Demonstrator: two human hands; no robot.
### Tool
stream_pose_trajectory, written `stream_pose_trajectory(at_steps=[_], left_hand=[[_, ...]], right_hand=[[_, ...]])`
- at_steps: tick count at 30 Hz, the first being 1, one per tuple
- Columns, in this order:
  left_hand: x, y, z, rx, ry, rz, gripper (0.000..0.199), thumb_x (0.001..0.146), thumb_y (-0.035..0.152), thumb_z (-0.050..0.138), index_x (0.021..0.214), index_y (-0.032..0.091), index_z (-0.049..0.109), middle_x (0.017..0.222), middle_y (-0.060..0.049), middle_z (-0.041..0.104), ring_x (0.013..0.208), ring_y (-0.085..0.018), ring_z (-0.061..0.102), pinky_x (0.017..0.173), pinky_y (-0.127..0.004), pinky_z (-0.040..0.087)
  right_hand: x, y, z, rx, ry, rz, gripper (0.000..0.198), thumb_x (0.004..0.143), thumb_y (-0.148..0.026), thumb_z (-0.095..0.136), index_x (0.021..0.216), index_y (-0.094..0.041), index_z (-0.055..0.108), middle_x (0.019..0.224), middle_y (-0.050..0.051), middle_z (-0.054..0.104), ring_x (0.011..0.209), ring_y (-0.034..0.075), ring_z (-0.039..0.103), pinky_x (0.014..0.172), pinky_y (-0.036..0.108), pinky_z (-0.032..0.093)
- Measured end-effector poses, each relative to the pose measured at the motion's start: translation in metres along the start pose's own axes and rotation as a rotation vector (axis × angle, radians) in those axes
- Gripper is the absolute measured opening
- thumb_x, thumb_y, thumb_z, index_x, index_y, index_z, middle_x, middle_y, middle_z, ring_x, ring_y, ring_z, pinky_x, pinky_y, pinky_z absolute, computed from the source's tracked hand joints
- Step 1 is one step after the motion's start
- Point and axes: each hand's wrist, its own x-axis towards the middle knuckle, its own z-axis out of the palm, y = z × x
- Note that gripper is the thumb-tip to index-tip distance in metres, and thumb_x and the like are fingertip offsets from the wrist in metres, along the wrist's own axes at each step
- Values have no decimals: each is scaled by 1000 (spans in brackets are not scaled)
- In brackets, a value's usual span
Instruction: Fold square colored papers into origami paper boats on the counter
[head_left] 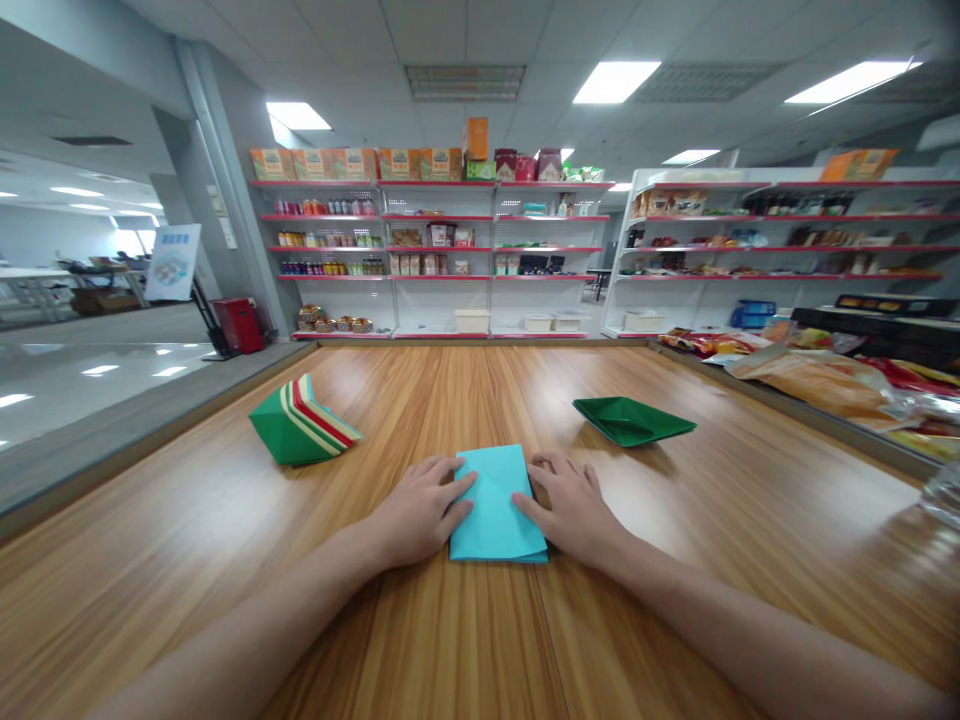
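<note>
A folded sheet of light blue paper (496, 525) lies flat on the wooden table in front of me, its layers slightly apart at the lower right corner. My left hand (424, 505) rests along its left edge, fingers spread, with thumb and fingertips on the paper. At the right edge, my right hand (566, 500) lies with its thumb on top of the paper and its other fingers apart by the upper right corner. Neither hand pinches the sheet. Beyond the left hand sits a nested stack of folded paper shapes (289, 425), green outside with cream, red and blue layers.
A dark green folded paper boat (634, 420) sits on the table (420, 650) beyond my right hand. Snack packages (817, 380) lie along the right side, with a clear plastic item (943, 495) nearer me. Stocked shelves (439, 250) stand behind the table's far edge.
</note>
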Motion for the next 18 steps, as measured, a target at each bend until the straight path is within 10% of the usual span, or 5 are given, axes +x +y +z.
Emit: stream_pose_trajectory(at_steps=[11,18], left_hand=[[-4,-5,-15,-52,-182,29,73,83,64,44,145,28,27,151,-10,27,139,-35,19,109,-53,20],[-4,-6,-14,-130,-196,17,79,80,69,46,145,31,25,153,-8,24,140,-38,14,109,-57,17]], right_hand=[[2,10,7,-47,-41,139,58,89,-58,39,134,-23,48,145,18,34,137,42,20,100,73,9],[0,-1,-9,301,-81,-225,47,92,-39,45,136,-22,44,142,11,43,133,30,35,107,54,29]])
